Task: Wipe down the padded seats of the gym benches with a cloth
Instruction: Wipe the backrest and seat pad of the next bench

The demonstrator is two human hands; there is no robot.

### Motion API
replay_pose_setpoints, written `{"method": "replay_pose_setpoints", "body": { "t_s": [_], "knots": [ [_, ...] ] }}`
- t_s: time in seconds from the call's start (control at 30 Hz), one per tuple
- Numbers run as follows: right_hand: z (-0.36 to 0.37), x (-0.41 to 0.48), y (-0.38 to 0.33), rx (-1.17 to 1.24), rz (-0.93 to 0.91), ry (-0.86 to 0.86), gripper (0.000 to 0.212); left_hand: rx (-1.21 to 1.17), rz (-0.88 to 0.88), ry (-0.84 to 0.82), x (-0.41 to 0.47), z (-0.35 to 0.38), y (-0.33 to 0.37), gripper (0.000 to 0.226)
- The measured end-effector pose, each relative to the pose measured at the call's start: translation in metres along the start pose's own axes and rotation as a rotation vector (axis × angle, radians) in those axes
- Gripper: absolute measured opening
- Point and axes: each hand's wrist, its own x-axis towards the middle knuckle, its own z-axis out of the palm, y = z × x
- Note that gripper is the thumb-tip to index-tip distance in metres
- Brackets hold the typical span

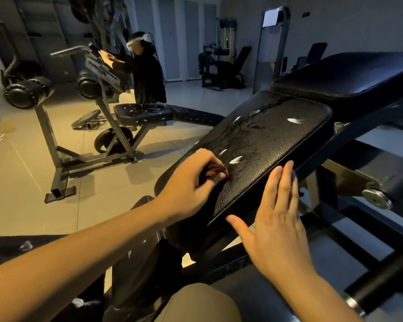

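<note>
Seat pad (265, 147) runs lengthwise up-right; left hand (191, 180) rests curled, empty, on it, right hand (279, 219) flat against its edge.

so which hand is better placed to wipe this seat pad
Likely the left hand: its curled fingers rest on the seat pad top by the white marks; the right hand lies flat at the pad's edge.

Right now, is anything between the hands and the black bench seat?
Nothing visible stands between them. The left hand already rests its curled fingers on the padded seat, and the right hand lies flat against the seat's near edge.
</note>
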Motion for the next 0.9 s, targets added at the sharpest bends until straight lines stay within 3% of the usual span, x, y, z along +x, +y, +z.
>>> {"method": "replay_pose_setpoints", "body": {
  "t_s": [0.1, 0.27, 0.33, 0.43, 0.57, 0.63, 0.8, 0.9],
  "knots": [
    [0.001, 0.0, 0.002, -0.008, -0.014, 0.004, 0.118, 0.068, 0.108, -0.089, 0.006, -0.008, -0.003, 0.014],
    [0.002, -0.002, 0.003, -0.031, -0.024, 0.006, 0.118, 0.254, -0.353, 0.124, 0.068, -0.017, -0.081, 0.011],
    [0.0, -0.001, 0.003, -0.038, -0.016, -0.004, 0.118, 0.288, -0.404, 0.156, 0.071, -0.015, -0.087, 0.011],
    [0.003, 0.0, 0.003, -0.046, -0.011, 0.006, 0.118, 0.193, -0.239, 0.135, 0.05, -0.005, -0.042, 0.009],
    [0.005, 0.0, 0.004, -0.057, -0.017, 0.017, 0.119, 0.043, 0.133, -0.072, 0.004, 0.002, 0.022, 0.011],
    [0.005, 0.0, 0.004, -0.052, -0.016, 0.009, 0.118, 0.076, 0.145, -0.069, 0.006, -0.001, 0.01, 0.011],
    [-0.001, -0.001, 0.001, -0.056, -0.009, -0.031, 0.117, 0.199, -0.333, 0.163, 0.058, -0.012, -0.06, 0.01],
    [-0.005, -0.001, -0.001, -0.054, -0.011, -0.041, 0.119, 0.204, -0.344, 0.173, 0.054, -0.004, -0.046, 0.01]
  ]
}}
